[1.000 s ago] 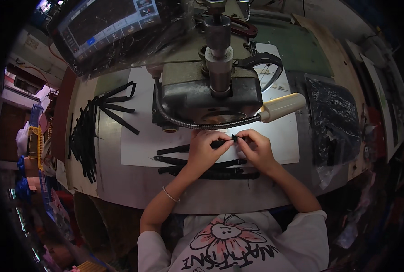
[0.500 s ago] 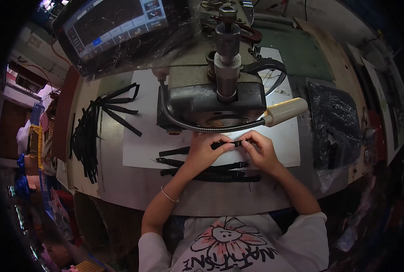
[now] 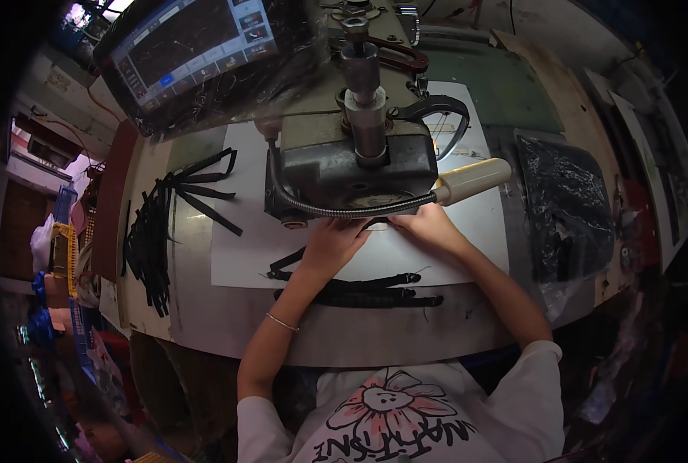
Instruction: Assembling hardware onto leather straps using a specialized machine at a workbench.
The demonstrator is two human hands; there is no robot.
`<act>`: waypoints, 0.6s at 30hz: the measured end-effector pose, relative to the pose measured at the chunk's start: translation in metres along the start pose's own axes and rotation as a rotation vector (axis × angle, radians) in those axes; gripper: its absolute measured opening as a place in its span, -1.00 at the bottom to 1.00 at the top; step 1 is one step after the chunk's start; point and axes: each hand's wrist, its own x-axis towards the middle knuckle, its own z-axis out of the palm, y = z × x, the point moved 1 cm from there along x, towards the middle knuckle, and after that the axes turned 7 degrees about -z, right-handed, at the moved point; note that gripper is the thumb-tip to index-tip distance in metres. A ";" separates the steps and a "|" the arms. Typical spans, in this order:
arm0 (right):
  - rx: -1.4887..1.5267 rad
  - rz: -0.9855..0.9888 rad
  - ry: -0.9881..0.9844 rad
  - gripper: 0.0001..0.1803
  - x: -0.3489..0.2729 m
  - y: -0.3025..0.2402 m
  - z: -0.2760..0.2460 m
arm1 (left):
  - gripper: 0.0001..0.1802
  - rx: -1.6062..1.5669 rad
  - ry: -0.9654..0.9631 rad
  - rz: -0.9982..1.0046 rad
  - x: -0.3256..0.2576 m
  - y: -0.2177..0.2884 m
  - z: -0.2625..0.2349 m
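You wear a white short-sleeved T-shirt (image 3: 405, 420) printed with a pink-petalled flower and dark lettering. A thin silver bracelet (image 3: 282, 322) circles your left wrist; your forearms are bare.

Probably a sewing workshop: industrial sewing machine (image 3: 351, 154), control screen (image 3: 197, 46), piled black straps (image 3: 155, 239).

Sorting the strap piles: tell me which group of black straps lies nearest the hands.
The short stack of black straps just below the left hand, on the white sheet's near edge. The fanned bundle lies far left.
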 end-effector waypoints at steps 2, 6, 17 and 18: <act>-0.234 -0.132 0.020 -0.86 0.018 0.024 -0.002 | -0.69 0.093 0.007 0.081 0.000 -0.005 0.002; -0.406 -0.105 -0.071 -0.79 0.024 0.000 -0.002 | -0.68 0.219 -0.048 0.198 0.000 -0.013 -0.002; -0.388 0.112 -0.210 -0.68 0.030 -0.002 -0.001 | -0.72 0.242 -0.002 0.203 -0.002 -0.024 0.010; -0.387 0.118 -0.209 -0.68 0.030 0.000 -0.002 | -0.71 0.193 0.012 0.192 0.000 -0.022 0.008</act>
